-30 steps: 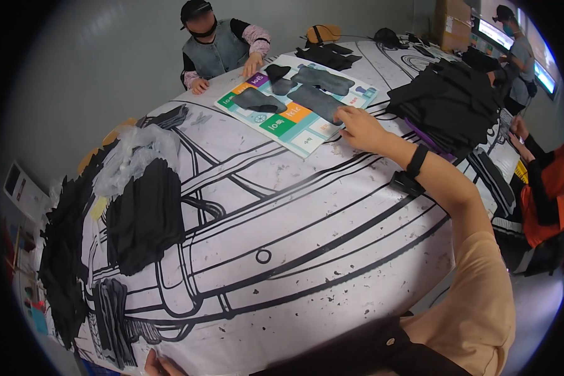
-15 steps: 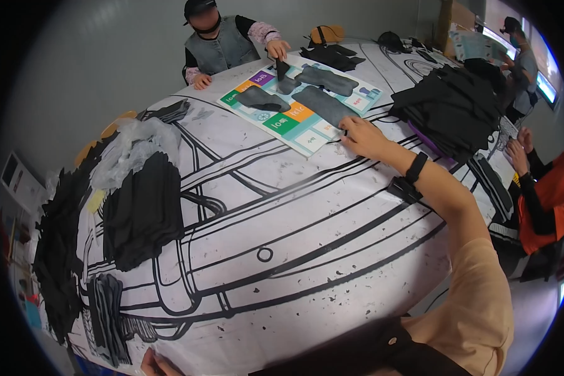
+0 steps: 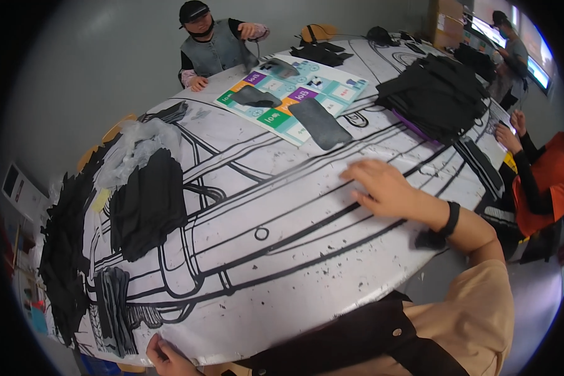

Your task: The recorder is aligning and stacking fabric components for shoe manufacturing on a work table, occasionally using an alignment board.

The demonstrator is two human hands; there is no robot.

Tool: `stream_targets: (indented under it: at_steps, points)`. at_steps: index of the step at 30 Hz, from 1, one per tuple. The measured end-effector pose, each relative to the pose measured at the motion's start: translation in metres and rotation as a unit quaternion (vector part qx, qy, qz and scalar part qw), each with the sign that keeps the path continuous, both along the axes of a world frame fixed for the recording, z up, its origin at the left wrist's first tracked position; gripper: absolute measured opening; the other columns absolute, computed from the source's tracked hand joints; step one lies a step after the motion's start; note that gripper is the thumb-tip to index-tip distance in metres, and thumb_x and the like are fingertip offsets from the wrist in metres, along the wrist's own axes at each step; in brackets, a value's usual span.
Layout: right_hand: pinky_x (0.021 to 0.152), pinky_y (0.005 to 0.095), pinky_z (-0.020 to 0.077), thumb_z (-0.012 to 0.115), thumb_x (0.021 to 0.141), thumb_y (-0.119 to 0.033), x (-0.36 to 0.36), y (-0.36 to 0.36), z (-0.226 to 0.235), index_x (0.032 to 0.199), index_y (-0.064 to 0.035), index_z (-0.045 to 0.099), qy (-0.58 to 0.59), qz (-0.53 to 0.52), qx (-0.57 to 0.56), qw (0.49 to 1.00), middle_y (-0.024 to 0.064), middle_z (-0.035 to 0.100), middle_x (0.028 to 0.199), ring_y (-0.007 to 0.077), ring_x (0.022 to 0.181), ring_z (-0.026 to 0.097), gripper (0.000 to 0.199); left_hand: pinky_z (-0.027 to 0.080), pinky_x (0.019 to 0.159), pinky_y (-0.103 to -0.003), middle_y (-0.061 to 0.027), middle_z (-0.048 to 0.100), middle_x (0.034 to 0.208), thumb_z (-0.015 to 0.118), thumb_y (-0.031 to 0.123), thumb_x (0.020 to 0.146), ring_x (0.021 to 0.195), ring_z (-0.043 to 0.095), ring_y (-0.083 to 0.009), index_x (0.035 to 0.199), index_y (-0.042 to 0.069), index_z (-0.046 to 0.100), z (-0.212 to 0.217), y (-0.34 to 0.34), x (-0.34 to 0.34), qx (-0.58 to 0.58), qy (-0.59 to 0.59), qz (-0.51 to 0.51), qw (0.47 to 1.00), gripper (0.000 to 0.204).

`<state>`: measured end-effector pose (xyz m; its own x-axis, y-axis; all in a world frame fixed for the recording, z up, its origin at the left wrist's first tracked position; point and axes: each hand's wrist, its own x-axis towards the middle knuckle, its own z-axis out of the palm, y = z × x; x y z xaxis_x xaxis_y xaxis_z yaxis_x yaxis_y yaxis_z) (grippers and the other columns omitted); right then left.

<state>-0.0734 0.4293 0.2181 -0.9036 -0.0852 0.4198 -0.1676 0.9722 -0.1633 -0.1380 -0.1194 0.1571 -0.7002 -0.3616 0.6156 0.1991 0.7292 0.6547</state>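
My right hand (image 3: 385,188) hovers flat over the white table cover with black line drawings (image 3: 282,250), fingers spread and holding nothing; a black band sits on its wrist. My left hand (image 3: 166,358) rests at the table's near edge, fingers curled on the cover's rim. Beyond my right hand lies a dark grey flat piece (image 3: 319,123), half on a colourful sheet of squares (image 3: 294,97). Another dark piece (image 3: 253,96) lies on that sheet.
A stack of black fabric (image 3: 147,203) and crumpled clear plastic (image 3: 138,147) sit at the left. More black piles lie along the left edge (image 3: 62,250) and at the far right (image 3: 438,94). One person sits across the table (image 3: 213,44), and others are at the right (image 3: 532,182).
My right hand has pulled back from the colourful sheet toward me, leaving the dark grey piece behind. The person across lifted one hand from the sheet.
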Motion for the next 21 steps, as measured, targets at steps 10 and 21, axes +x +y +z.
stream_targets:
  at_steps: [10,21]
  points:
    - [0.111,0.0476,0.0365,0.056,0.095,-0.026,-0.074,0.059,-0.061,0.111,-0.003,0.068,0.08,-0.061,0.088,0.991,0.0152,0.054,0.139,0.0353,0.136,0.043,0.031,0.052,0.08,-0.03,-0.0102,0.071,0.097,0.06,0.001,0.091,0.085,0.065,-0.0201,0.102,-0.003,0.07,-0.023,-0.018,-0.016,0.012,0.018,-0.037,0.999,0.016]
    - [0.11,0.0454,0.0376,0.052,0.099,-0.022,-0.088,0.037,-0.051,0.114,0.0008,0.067,0.103,-0.047,0.054,0.992,0.0141,0.059,0.133,0.0316,0.133,0.046,0.031,0.05,0.079,-0.03,-0.0088,0.068,0.097,0.058,0.001,0.091,0.086,0.064,-0.0187,0.101,-0.001,0.07,-0.021,-0.02,-0.012,0.02,-0.005,-0.056,0.998,0.015]
